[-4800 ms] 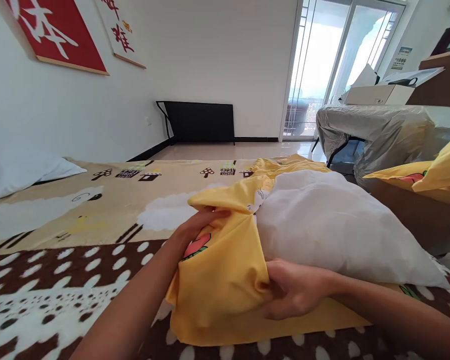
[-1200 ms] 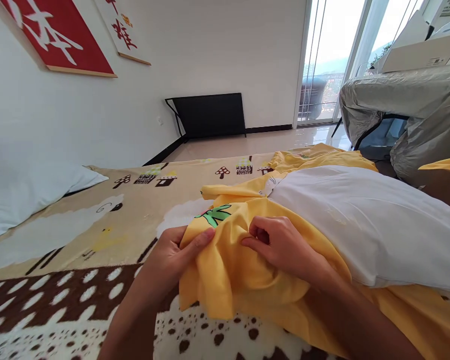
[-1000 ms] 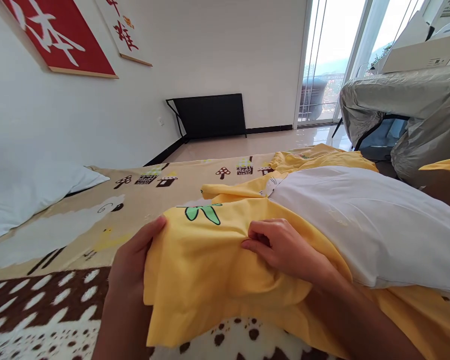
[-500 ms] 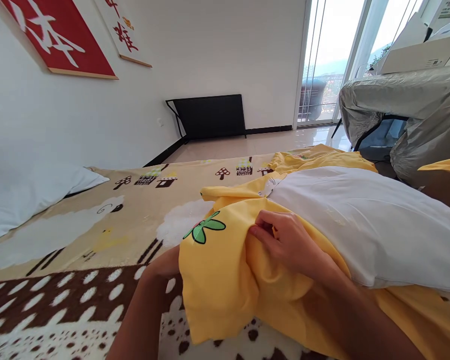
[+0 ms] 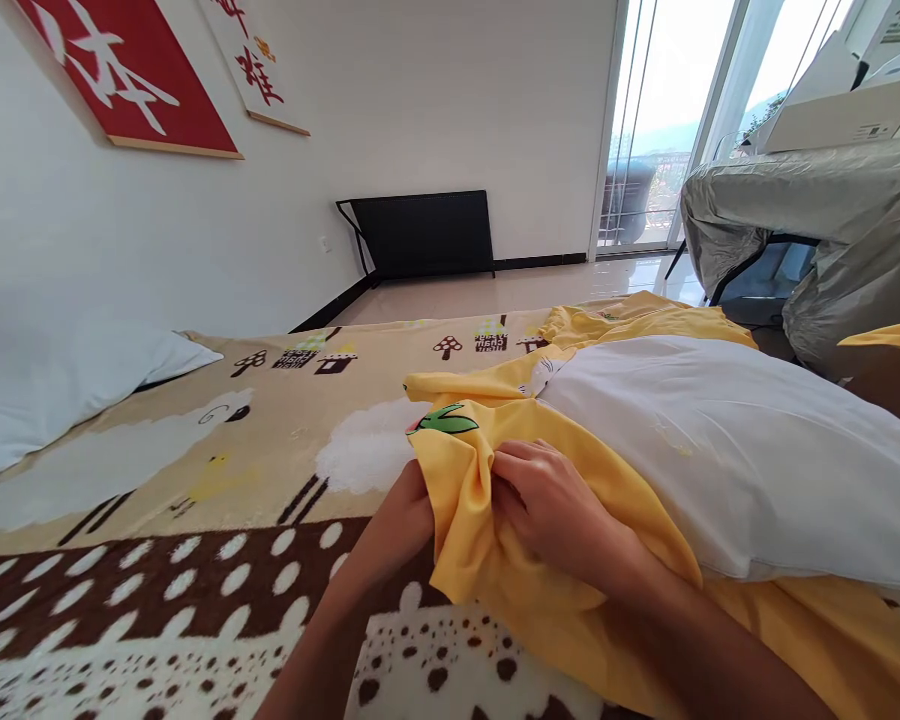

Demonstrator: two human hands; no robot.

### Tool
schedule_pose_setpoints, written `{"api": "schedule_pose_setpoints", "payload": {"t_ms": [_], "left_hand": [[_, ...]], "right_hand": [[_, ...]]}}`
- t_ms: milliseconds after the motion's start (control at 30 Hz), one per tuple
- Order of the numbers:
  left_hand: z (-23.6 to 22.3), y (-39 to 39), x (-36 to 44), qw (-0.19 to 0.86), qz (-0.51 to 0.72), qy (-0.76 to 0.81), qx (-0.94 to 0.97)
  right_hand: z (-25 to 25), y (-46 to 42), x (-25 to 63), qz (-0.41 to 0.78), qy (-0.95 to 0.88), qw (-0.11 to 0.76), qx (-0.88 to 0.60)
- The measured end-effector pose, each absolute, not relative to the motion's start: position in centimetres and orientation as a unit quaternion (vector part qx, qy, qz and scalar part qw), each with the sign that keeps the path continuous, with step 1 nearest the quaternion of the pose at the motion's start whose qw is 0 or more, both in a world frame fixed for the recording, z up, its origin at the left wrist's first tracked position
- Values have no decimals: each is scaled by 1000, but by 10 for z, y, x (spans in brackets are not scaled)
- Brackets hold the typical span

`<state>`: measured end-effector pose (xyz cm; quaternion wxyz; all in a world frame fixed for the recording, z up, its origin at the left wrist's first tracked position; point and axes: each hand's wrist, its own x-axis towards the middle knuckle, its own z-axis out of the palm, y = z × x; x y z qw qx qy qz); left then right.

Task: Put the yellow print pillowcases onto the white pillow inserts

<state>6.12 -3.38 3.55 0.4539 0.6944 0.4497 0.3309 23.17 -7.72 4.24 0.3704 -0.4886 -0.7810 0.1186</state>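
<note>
Where the white pillow [image 5: 735, 450] meets its yellow pillowcase [image 5: 495, 560], both hands work at the bunched cloth near the front edge of the bed. That pillowcase is thin, smooth cotton-like fabric, creased into soft vertical folds, with a green leaf print [image 5: 444, 421] showing at its upper fold. It lies gathered around the pillow's near-left end, and more of it runs flat under the pillow toward the right and past its far side. The pillow is plump, matte and rounded, its long axis running from the hands off to the right; its visible end points left, toward the hands.

The left hand [image 5: 401, 520] is partly hidden behind the fabric, pinching the fold from the left side with closed fingers. The right hand [image 5: 551, 505] lies on top of the gathered cloth, fingers curled into it and clutching a ridge.

Underneath is a fleecy blanket [image 5: 157, 590], brown with white spots and paw marks, then a tan cartoon-print sheet [image 5: 270, 410]. Another white pillow [image 5: 52, 375] lies at far left.
</note>
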Motion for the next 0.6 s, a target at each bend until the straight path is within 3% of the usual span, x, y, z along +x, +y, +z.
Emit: {"api": "schedule_pose_setpoints", "payload": {"t_ms": [367, 600], "left_hand": [[44, -38, 68, 456, 348, 465, 674], [50, -36, 68, 546, 396, 484, 557]], "right_hand": [[39, -76, 233, 165, -751, 419, -484], [44, -77, 242, 157, -717, 456, -503]]}}
